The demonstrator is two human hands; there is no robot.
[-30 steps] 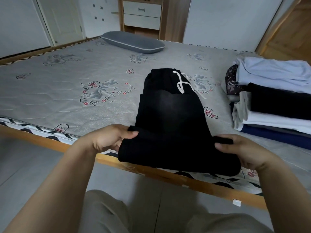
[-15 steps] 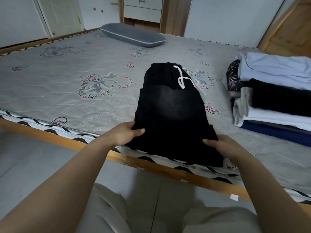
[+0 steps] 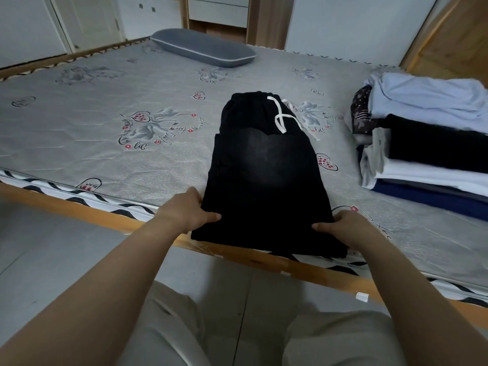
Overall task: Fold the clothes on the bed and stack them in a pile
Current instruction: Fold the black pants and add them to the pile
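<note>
Where the grey printed mattress meets its wooden bed frame, lies a pair of black drawstring trousers, folded, waistband pointing away, near edge hanging slightly over the zigzag-trimmed mattress border. White drawstring crossed loosely over the waistband, one end trailing onto the mattress. Left hand gripping the near left corner of the trousers, thumb on top of the cloth, fingers tucked beneath. Right hand gripping the near right corner likewise, thumb on top, fingers curled under the edge. Well apart to the right, on the same mattress, sits a pile of folded clothes: pale blue on top, then black, white, grey and navy layers, with a dark patterned piece tucked at its left side. At the far edge rests a long grey pillow. Beyond, white drawers against the wall.
</note>
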